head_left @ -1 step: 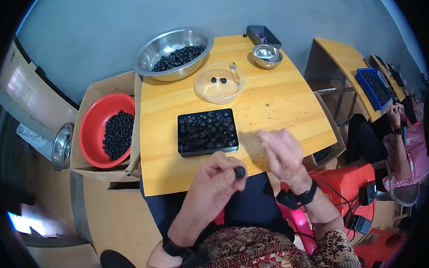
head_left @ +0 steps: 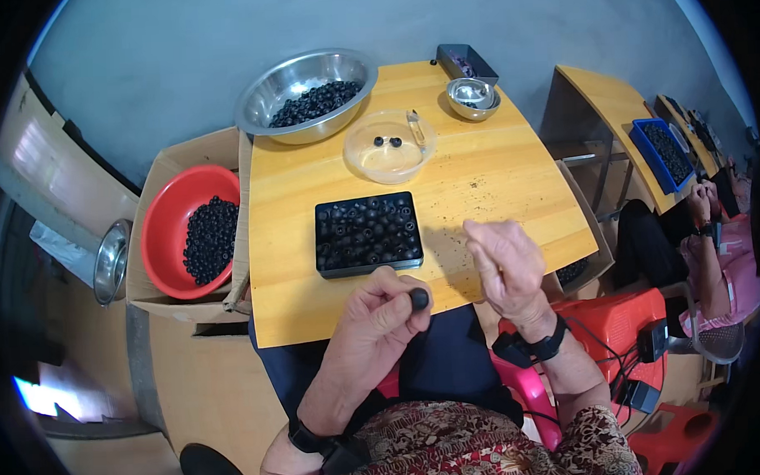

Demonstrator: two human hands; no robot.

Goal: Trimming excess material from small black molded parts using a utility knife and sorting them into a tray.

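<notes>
Wooden table (head_left: 513, 208): tray (head_left: 369, 271), bowls (head_left: 314, 134), box (head_left: 474, 53), perhaps crumbs (head_left: 476, 184)

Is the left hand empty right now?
No, the left hand pinches a round black bead near the rectangular black tray.

Held black piece (head_left: 419, 299), partly hidden

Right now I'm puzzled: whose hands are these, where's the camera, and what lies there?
No machine: these are a person's bare hands, seen by a camera worn on their head, looking down. Its wide lens bends straight edges. The left hand pinches a small dark ball; I can't tell whether the right hand holds anything. On the wooden table sit a black tray full of dark balls, a clear bowl with two more, and a big metal bowl holding many.
</notes>
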